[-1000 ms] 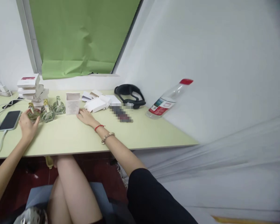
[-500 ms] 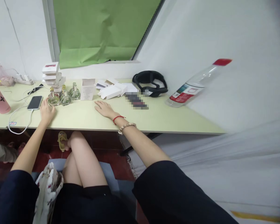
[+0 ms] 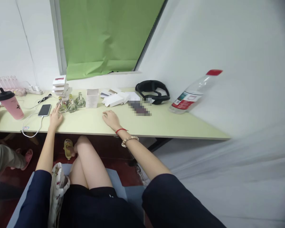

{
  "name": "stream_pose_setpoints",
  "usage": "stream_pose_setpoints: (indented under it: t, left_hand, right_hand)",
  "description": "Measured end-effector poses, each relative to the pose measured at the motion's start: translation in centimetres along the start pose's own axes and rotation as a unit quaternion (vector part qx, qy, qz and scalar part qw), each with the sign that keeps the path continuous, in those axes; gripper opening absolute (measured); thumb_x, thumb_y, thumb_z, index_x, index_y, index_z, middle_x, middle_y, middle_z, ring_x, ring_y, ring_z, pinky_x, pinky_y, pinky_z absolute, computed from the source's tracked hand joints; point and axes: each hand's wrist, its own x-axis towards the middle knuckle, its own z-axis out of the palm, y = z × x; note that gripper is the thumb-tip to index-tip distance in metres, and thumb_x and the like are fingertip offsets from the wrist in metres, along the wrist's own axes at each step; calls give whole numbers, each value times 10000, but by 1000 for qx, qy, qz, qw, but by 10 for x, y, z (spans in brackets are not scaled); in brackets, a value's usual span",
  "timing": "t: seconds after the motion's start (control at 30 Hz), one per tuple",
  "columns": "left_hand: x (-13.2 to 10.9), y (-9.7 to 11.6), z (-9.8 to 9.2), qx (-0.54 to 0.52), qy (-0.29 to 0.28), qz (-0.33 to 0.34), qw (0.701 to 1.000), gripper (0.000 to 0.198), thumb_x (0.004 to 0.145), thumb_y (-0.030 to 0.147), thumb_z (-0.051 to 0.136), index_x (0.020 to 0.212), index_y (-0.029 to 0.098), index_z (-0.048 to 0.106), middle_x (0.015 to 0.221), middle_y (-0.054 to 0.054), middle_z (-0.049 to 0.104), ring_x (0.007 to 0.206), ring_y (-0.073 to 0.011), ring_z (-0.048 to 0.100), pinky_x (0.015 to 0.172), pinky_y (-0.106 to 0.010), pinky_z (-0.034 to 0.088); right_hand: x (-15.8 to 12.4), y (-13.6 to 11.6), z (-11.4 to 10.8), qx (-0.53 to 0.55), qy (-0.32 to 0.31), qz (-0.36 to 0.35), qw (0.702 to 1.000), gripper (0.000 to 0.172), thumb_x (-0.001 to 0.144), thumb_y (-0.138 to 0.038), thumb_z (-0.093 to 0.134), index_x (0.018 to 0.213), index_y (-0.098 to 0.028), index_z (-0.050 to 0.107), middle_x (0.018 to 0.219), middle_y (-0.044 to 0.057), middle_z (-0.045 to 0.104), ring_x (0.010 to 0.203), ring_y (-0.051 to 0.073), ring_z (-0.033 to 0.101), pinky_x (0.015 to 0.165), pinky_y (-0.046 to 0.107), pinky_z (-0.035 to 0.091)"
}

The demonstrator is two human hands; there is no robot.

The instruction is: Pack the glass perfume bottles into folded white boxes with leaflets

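Bottles (image 3: pixel 72 108), three of glass, are standing on the surface (image 3: pixel 85 122) between a phone (image 3: pixel 45 110) and an upright box (image 3: pixel 92 98) showing print too small to read. The left hand (image 3: pixel 55 117) is resting beside the leftmost, thumb and fingers apart; whether it is touching, I cannot tell. The right hand (image 3: pixel 110 120) is lying nearer the box, fingers loosely curling, clamped on nothing. A water bottle (image 3: pixel 187 98) is wearing a red-and-white label, illegible; a cup (image 3: pixel 13 106) is bearing a dark star-like mark.
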Motion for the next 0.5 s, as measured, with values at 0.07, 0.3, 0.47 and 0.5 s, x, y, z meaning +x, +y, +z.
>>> stream_pose_setpoints:
  t: [0.07,0.3,0.47,0.5]
  left_hand:
    - [-1,-2,-1,-12,30,11,999,620,847,209,429,1457,134,345,1461,-147,442,1358,-281,384,1102,-474,317]
    - [3,-11,2,8,37,21,999,334,846,165,427,1105,150,638,1427,-151,450,1341,-287,404,1071,-454,365]
    - [6,-18,7,35,30,16,999,329,808,144,479,1047,167,703,1392,-142,479,1314,-321,428,1067,-486,382]
    - [6,-19,7,38,34,13,999,336,806,152,483,1057,170,705,1357,-146,505,1287,-323,453,1048,-489,397]
  right_hand:
    - [2,-4,-1,-2,4,6,1000,375,879,-207,412,1151,-106,650,1137,160,626,1071,289,564,965,392,435]
    - [5,-11,-4,-7,1,12,1000,351,892,-193,425,1150,-98,644,1138,156,625,1072,270,567,959,361,427]
    - [5,-15,-4,-5,6,16,1000,322,900,-174,437,1128,-110,656,1130,138,636,1054,251,574,940,329,418]
    - [5,-16,-4,-5,8,17,1000,318,901,-171,441,1127,-110,657,1134,133,637,1058,248,572,938,323,415]
